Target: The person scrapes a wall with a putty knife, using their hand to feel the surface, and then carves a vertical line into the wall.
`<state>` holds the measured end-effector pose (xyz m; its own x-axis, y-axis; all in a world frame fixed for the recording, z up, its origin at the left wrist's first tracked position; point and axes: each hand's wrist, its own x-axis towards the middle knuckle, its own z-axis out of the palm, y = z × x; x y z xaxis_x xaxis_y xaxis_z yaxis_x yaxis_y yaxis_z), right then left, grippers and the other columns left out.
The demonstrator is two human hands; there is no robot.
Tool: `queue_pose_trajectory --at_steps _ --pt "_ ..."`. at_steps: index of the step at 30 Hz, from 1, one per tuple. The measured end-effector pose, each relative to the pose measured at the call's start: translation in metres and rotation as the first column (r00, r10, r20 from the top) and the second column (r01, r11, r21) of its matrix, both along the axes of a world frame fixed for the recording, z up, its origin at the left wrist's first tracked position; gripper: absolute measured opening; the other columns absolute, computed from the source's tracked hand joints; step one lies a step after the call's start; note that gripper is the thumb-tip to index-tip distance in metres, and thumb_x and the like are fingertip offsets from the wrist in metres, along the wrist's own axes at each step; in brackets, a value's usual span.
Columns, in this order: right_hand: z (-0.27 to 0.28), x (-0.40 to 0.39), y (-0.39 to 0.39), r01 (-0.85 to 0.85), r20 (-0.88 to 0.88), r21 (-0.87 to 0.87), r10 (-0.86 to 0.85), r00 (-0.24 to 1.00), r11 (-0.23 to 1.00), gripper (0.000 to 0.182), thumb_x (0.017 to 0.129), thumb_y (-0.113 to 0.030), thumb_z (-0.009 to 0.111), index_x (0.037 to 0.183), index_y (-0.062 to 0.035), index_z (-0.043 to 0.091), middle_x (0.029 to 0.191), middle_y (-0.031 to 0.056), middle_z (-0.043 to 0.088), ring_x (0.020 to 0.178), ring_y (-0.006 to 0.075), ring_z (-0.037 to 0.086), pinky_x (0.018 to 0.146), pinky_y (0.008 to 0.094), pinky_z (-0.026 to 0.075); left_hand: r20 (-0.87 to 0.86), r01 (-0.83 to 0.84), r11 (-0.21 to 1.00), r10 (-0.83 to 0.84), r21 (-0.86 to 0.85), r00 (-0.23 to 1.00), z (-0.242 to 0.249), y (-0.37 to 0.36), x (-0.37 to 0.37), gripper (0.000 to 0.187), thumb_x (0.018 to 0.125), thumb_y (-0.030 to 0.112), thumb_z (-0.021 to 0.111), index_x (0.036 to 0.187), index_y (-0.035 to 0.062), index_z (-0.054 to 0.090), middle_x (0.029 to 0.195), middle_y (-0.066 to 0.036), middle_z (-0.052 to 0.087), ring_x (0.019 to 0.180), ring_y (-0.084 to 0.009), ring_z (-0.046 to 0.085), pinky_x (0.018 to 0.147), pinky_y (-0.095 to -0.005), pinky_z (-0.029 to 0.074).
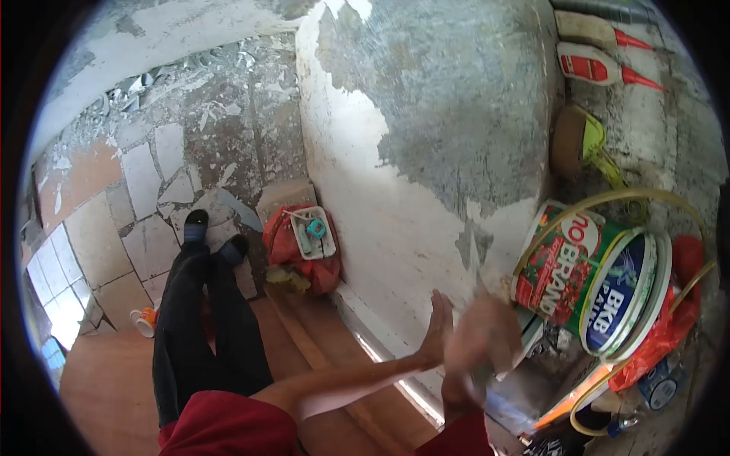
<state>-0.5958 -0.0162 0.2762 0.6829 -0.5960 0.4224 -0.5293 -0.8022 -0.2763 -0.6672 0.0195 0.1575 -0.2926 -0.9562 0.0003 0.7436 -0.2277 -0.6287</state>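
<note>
Your right hand (483, 334): blurred, fingers closed round the scraper (477, 262), just left of the paint bucket (561, 266).
Scraper blade: pointing up the wall (365, 197), near the bucket's left; contact is too blurred to tell.
Your left hand (437, 328): fingers stretched straight, gripping nothing, farther left of the bucket.

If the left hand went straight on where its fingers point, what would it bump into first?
Probably the partly stripped wall beyond the left hand; depth is unclear, so it may already be touching.
</note>
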Motion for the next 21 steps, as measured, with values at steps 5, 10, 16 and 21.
queue_pose_trajectory --at_steps 5,10,16,21 --pt "-0.035 0.006 -0.05 -0.098 0.053 0.155 0.091 0.994 0.983 0.01 0.083 -0.008 0.053 0.09 -0.0041 0.057 0.071 0.0071 0.057 0.064 0.0224 0.058 0.065 0.0338 0.05 0.281 -0.048 0.998 0.037 0.033 0.959 0.019 -0.004 -0.016 0.074 0.093 0.028 0.048 0.14 -0.0054 0.002 0.142 -0.021 -0.002 0.134 -0.0304 0.009 0.108 -0.0347 0.023" --pt "-0.014 0.008 -0.033 -0.194 0.149 0.166 0.17 0.974 0.967 0.009 0.08 -0.011 0.056 0.086 -0.005 0.056 0.07 0.0064 0.057 0.064 0.0218 0.057 0.063 0.033 0.049 0.339 -0.088 0.995 0.071 0.038 0.938 0.019 -0.005 -0.019 0.068 0.094 0.029 0.049 0.139 -0.004 0.009 0.137 -0.018 0.009 0.129 -0.0272 0.018 0.106 -0.0335 0.026" --pt "-0.053 0.003 -0.057 -0.169 0.064 0.146 0.161 0.985 0.975 0.011 0.076 -0.014 0.06 0.081 -0.0061 0.055 0.07 0.0056 0.056 0.063 0.021 0.056 0.062 0.0319 0.047 0.436 -0.1 0.993 0.065 0.059 0.898 0.012 -0.002 -0.022 0.062 0.094 0.029 0.05 0.137 -0.0023 0.018 0.131 -0.014 0.023 0.123 -0.0234 0.028 0.102 -0.032 0.031" --pt "-0.061 0.005 -0.062 -0.19 0.06 0.162 0.182 0.981 0.968 0.014 0.073 -0.016 0.063 0.077 -0.0071 0.054 0.069 0.0049 0.055 0.063 0.0203 0.056 0.06 0.031 0.046 0.581 -0.042 0.999 0.029 0.009 0.814 0.001 0.01 -0.031 0.057 0.095 0.03 0.05 0.135 -0.0009 0.026 0.126 -0.011 0.034 0.118 -0.0202 0.037 0.099 -0.0308 0.034"
